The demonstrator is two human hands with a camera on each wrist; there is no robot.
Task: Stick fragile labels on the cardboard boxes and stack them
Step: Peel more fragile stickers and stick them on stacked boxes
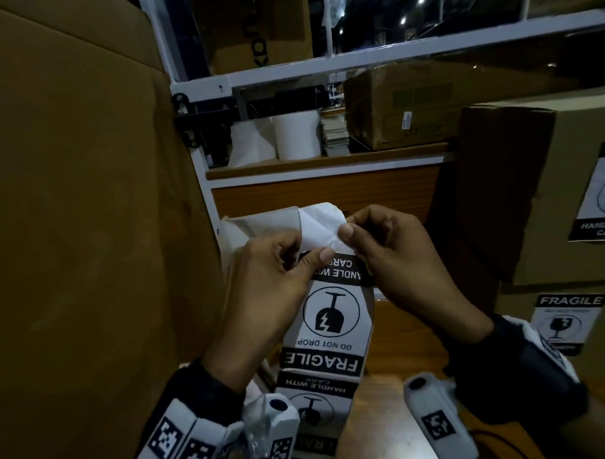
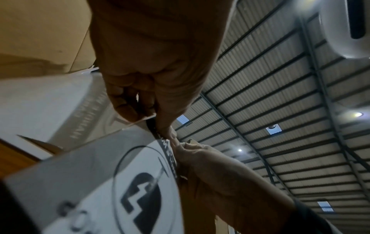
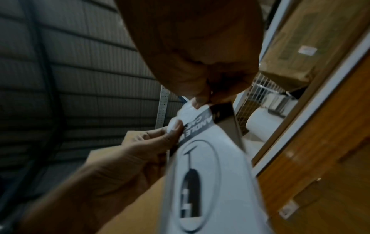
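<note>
A large cardboard box fills the left half of the head view, its plain brown side facing the camera. At the right edge stand two stacked boxes, each with a fragile label already stuck on the face toward the camera. In the lower centre a strip of fragile labels runs from the bottom edge up toward the middle of the frame, printed upside down to the viewer. Both hands meet at its upper end. The left hand has its fingers curled, thumb and forefinger pinching the strip's top left corner beside the "HANDLE WITH CARE" band. The right hand, just beside it and also curled, pinches the top right, where a white flap of backing paper curls up and away above both thumbs. Behind them, white paper rolls stand on a shelf in the upper centre.
</note>
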